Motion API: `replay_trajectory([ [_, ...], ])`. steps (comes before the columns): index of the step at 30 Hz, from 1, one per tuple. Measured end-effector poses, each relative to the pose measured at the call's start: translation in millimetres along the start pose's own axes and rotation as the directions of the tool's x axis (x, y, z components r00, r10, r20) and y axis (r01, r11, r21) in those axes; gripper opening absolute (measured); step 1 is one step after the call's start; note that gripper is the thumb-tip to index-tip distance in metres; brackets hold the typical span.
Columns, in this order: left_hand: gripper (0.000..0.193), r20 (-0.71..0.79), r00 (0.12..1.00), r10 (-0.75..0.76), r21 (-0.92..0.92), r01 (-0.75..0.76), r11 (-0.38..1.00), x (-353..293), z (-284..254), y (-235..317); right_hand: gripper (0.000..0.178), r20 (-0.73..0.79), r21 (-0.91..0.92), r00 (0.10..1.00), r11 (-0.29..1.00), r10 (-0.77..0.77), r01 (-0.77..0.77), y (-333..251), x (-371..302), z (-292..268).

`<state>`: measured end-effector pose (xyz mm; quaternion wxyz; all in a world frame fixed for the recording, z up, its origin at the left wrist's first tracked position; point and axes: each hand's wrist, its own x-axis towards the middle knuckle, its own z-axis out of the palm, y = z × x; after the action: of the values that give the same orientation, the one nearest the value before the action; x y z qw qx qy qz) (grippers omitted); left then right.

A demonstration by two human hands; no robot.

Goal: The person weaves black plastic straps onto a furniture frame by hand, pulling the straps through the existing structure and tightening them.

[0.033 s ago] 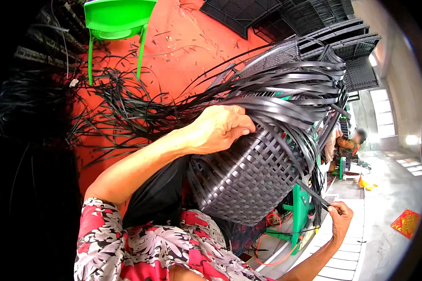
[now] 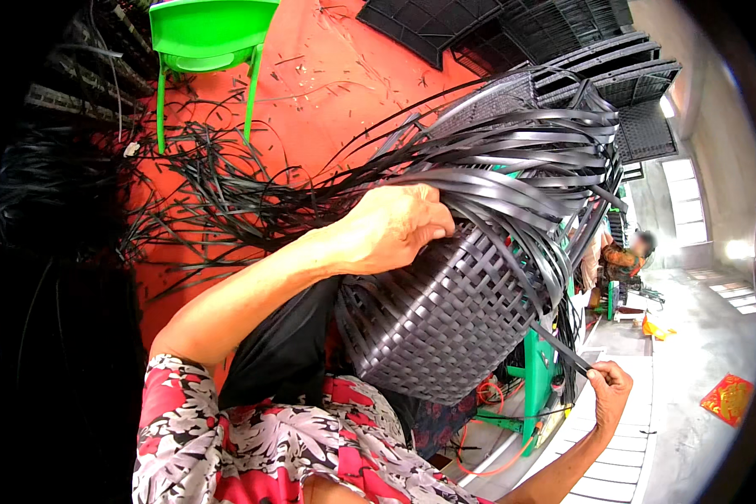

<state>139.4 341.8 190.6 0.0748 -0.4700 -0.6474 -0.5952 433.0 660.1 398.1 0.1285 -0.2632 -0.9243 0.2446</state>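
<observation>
We see the black woven piece beside the lap, its near face woven, many strips loose, the left hand curled at its upper edge, hold unclear, the right hand pinching one strip.

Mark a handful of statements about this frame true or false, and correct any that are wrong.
1. The right hand pinches a dark flat strip. True.
2. The left hand is at the bottom edge of the black woven piece. False: it is at the upper edge, by the loose strips.
3. A green chair stands over the red floor. True.
4. The loose strips are white. False: they are black.
5. A red and gold sheet lies on the grey floor at the right. True.
</observation>
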Motion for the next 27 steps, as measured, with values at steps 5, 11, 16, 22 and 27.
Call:
replay_trajectory([
  [5,0.01,0.026,0.999,0.047,-0.167,-0.042,0.985,9.7,3.3,-11.2,0.012,0.024,-0.065,0.999,0.997,0.044,-0.042,-4.3,-2.3,-0.2],
  [11,0.006,0.337,0.941,0.006,-0.425,0.147,0.893,25.0,-10.1,-12.2,0.012,-0.001,-0.087,0.999,0.995,0.039,-0.039,-17.5,-1.7,5.1],
  [16,0.019,0.489,0.872,-0.034,-0.556,0.342,0.758,26.9,-44.3,-5.1,0.011,0.036,-0.108,0.996,0.991,-0.08,0.083,-31.7,3.8,12.7],
  [22,0.011,-0.285,0.916,-0.282,0.418,0.383,0.824,-76.1,-160.2,-117.3,0.026,0.089,-0.162,0.942,0.928,-0.324,0.335,-49.8,-2.2,26.8],
  [27,0.021,-0.492,0.694,-0.526,0.858,0.488,-0.159,-250.7,-318.4,-173.1,0.025,0.024,-0.056,0.874,0.872,-0.486,0.487,-55.3,5.8,63.6],
])
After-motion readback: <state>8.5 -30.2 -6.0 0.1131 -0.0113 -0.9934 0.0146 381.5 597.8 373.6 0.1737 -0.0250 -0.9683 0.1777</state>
